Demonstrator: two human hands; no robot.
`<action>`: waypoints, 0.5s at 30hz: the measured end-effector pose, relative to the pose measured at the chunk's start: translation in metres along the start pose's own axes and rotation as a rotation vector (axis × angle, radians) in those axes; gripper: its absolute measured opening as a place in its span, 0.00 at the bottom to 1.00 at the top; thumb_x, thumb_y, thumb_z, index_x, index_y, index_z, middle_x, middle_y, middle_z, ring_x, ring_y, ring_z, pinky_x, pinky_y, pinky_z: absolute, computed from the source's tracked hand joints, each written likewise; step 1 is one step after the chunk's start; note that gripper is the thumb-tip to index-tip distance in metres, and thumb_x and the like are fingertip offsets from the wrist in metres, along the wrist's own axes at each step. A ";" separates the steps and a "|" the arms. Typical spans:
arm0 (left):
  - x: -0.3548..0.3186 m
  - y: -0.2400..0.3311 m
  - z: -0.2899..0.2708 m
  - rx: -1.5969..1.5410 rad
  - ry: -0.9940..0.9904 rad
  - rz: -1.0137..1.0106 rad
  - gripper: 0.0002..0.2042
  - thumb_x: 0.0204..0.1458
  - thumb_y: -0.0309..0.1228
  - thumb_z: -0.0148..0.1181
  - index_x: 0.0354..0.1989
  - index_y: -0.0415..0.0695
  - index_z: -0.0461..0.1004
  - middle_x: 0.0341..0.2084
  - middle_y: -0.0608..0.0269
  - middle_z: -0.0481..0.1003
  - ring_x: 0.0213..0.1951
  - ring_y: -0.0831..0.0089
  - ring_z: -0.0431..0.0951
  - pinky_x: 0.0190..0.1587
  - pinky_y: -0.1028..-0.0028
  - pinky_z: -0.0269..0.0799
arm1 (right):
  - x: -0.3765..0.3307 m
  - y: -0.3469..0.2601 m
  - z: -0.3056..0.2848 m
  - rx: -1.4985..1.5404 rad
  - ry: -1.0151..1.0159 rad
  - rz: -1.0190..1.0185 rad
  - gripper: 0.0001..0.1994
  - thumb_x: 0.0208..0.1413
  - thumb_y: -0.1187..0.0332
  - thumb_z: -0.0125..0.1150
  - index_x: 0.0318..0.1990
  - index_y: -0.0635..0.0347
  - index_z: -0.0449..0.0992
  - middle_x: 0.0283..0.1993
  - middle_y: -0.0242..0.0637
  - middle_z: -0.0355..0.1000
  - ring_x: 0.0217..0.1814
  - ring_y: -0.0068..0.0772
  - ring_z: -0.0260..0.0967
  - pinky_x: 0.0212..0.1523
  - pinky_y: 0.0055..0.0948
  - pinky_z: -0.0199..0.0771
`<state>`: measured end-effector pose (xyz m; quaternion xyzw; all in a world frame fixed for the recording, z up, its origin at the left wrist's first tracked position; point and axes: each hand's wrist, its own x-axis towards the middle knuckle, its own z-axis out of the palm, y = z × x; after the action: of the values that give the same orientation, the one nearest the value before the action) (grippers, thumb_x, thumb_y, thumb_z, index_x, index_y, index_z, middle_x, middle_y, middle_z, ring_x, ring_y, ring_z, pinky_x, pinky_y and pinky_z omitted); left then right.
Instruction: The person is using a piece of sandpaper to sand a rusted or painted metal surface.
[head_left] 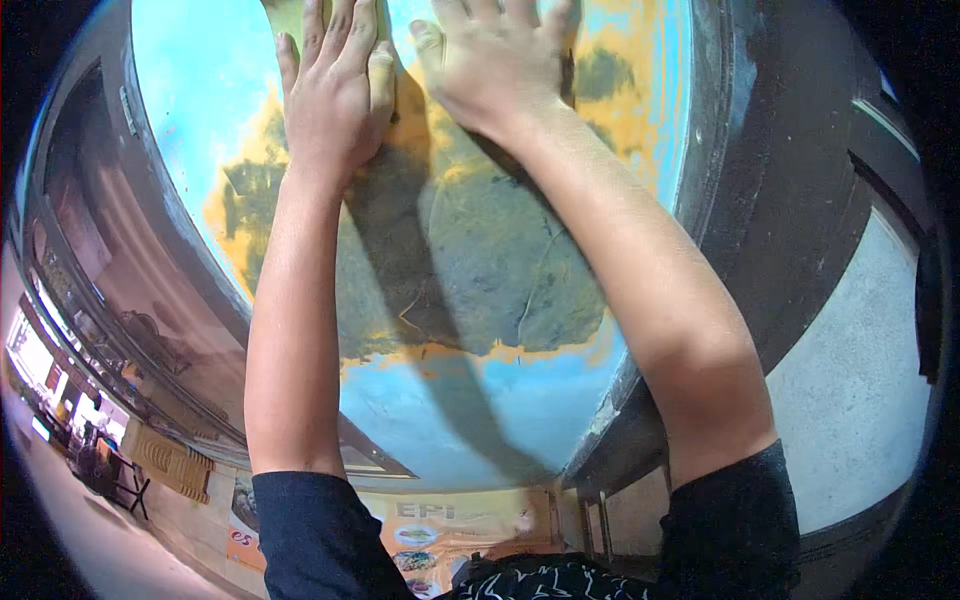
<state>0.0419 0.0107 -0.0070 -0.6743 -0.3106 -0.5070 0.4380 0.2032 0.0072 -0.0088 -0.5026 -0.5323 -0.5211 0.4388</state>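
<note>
Both my arms reach up and away from me. My left hand [335, 90] lies flat, palm down, on a blue painted surface [470, 420], at the upper edge of a large grey-green patch [480, 260] rimmed with yellow-orange. My right hand [495, 60] presses flat right beside it, thumb toward the left hand, fingers stretched up out of view. Neither hand holds anything. The fingertips of both hands are cut off by the top edge.
A dark thick frame [760, 200] borders the blue surface on the right, with a pale grey wall [860, 390] beyond it. A dark curved rim [110, 260] runs along the left. A printed banner [440, 530] and furniture [110, 470] show low in the view.
</note>
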 end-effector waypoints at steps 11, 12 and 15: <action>-0.036 -0.040 -0.001 0.048 0.099 0.016 0.26 0.68 0.38 0.44 0.74 0.47 0.61 0.77 0.66 0.55 0.79 0.56 0.48 0.77 0.46 0.39 | 0.014 -0.016 -0.016 0.243 -0.106 -0.019 0.33 0.71 0.51 0.38 0.79 0.55 0.50 0.85 0.34 0.39 0.86 0.50 0.30 0.78 0.71 0.27; -0.032 -0.039 0.000 0.032 0.105 0.008 0.26 0.68 0.38 0.44 0.74 0.47 0.61 0.77 0.66 0.55 0.79 0.55 0.47 0.77 0.45 0.39 | 0.013 -0.016 -0.013 0.219 -0.108 -0.023 0.33 0.71 0.51 0.38 0.79 0.55 0.49 0.85 0.35 0.38 0.86 0.51 0.30 0.78 0.71 0.26; -0.018 -0.053 0.001 0.072 0.142 0.040 0.26 0.70 0.40 0.42 0.76 0.50 0.59 0.77 0.66 0.54 0.79 0.57 0.47 0.77 0.49 0.36 | 0.018 -0.023 -0.028 0.228 -0.223 -0.023 0.33 0.71 0.51 0.37 0.79 0.55 0.48 0.85 0.35 0.36 0.86 0.52 0.29 0.78 0.71 0.25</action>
<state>-0.0091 0.0349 -0.0099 -0.6265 -0.2831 -0.5331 0.4931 0.1766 -0.0186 0.0083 -0.4979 -0.6392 -0.4033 0.4253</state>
